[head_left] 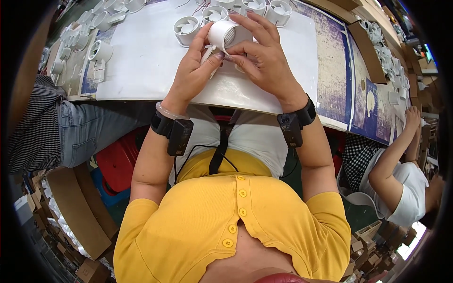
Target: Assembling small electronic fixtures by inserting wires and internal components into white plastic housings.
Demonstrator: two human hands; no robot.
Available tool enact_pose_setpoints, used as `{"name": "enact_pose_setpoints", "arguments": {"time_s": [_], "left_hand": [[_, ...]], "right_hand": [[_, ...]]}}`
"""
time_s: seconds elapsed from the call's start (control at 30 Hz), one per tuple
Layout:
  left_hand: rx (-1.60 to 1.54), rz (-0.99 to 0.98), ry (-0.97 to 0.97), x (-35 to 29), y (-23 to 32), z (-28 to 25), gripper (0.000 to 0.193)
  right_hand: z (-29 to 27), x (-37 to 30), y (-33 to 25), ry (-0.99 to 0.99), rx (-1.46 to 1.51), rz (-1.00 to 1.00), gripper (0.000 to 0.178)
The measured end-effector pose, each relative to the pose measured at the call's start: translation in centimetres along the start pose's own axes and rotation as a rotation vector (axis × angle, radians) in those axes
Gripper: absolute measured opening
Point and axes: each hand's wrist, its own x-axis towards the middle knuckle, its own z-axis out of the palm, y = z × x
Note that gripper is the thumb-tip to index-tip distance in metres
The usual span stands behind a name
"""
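Observation:
Both my hands hold one white round fan housing (218, 34) above the white table sheet. A slatted grille shows on its right-facing end. My left hand (197, 63) grips it from the left, thumb at the lower edge near a flat white piece that hangs below the ring. On the other side, my right hand (264, 59) is curled round the housing, its index finger and thumb at the bottom rim. The fingertips of both hands meet there, and what lies between them is too small to tell. Just behind stands another white fan (187, 29) with its blades showing.
Several more white fans (278, 12) with thin red wires line the table's far side. Another fan (100, 51) lies at the left on the white sheet (141, 61). A cardboard box (367, 52) borders parts at the right. People sit on both sides; one's hand (413, 118) is at far right.

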Motion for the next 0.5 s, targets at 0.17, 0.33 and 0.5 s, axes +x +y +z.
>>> {"name": "enact_pose_setpoints", "arguments": {"time_s": [0.17, 0.33, 0.5], "left_hand": [[0.046, 0.032, 0.024, 0.1, 0.0, 0.0, 0.064], [0.006, 0.005, 0.052, 0.1, 0.2, -0.2, 0.064], [0.120, -0.004, 0.061, 0.4, -0.1, -0.2, 0.065]], "right_hand": [[-1.6, -0.1, 0.1, 0.047, 0.065, 0.134, 0.041], [-3.2, -1.1, -0.2, -0.236, 0.129, 0.446, 0.052], [-3.8, -1.8, -0.1, -0.247, 0.253, 0.625, 0.047]]}}
